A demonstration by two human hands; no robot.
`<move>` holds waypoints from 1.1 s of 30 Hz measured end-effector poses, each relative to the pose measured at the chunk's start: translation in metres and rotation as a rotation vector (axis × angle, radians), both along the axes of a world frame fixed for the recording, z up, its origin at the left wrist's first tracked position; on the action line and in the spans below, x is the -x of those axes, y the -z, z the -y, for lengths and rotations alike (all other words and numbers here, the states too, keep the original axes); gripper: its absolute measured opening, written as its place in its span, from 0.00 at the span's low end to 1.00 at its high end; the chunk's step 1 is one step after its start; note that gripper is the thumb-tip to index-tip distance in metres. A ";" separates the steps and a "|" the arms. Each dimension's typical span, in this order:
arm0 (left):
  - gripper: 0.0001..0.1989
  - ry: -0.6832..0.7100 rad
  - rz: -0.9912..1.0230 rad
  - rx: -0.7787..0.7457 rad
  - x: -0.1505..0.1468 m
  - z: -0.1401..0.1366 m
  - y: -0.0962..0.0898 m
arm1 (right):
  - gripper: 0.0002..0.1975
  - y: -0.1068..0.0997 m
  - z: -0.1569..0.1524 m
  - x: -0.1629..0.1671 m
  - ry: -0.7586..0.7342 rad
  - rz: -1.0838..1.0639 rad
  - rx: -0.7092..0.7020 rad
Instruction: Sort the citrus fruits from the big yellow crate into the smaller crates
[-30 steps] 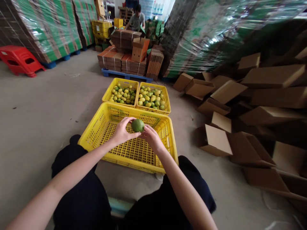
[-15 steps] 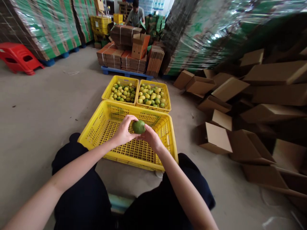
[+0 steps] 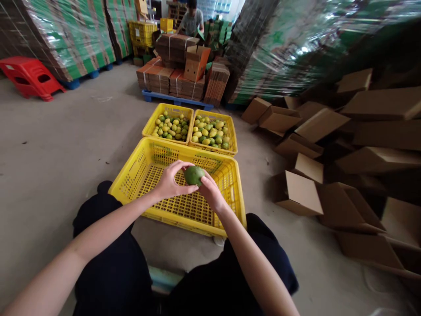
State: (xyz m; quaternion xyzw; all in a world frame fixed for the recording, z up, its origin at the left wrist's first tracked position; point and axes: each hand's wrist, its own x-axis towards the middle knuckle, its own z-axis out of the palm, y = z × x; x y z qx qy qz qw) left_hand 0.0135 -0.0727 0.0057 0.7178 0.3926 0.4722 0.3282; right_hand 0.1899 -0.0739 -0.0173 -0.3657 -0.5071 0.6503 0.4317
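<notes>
A green lemon [image 3: 194, 176] is held between my two hands above the front yellow crate. My left hand [image 3: 171, 181] curves in a wide C, its fingertips at the fruit's upper left and its thumb along the underside. From the other side my right hand [image 3: 210, 189] grips it, thumb on the right face, the other fingers mostly hidden behind and below. Beneath them, the large yellow crate [image 3: 174, 147] has slotted walls and a bare perforated floor where visible. Behind it, yellow and green lemons fill the left crate [image 3: 148, 125] and the right crate [image 3: 233, 134].
Open cardboard boxes [image 3: 302, 193] lie heaped along the right. Bundled flat cartons [image 3: 187, 90] sit on a blue pallet [image 3: 177, 100] ahead, with a person [image 3: 194, 22] behind. A red stool [image 3: 31, 79] stands at left. Wrapped stacks [image 3: 79, 39] flank both sides.
The view has shifted slightly, and the hands with the lemon appear a little further right and lower. The lemon looks slightly turned; both hands stay on it.
</notes>
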 end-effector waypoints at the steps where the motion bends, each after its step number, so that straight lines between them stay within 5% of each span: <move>1: 0.24 0.013 0.013 0.011 0.000 0.000 0.000 | 0.29 -0.001 0.000 0.000 0.000 -0.012 -0.013; 7: 0.22 0.076 0.267 0.393 -0.003 -0.008 0.010 | 0.26 -0.003 0.003 0.000 -0.032 0.032 -0.085; 11: 0.31 0.071 0.410 0.768 -0.008 -0.016 0.024 | 0.29 0.003 0.005 0.005 0.000 0.248 -0.198; 13: 0.33 0.068 0.401 0.836 -0.009 -0.017 0.028 | 0.31 0.005 0.007 0.007 0.062 0.388 -0.271; 21: 0.26 0.092 0.070 0.525 -0.003 -0.007 0.015 | 0.33 0.003 0.011 0.009 0.073 0.426 -0.301; 28: 0.22 0.106 0.011 0.490 0.001 -0.007 0.015 | 0.24 0.006 0.007 0.010 0.191 0.203 -0.142; 33: 0.20 -0.078 -0.174 0.281 0.000 -0.011 0.026 | 0.22 0.002 0.007 0.004 0.321 0.063 -0.008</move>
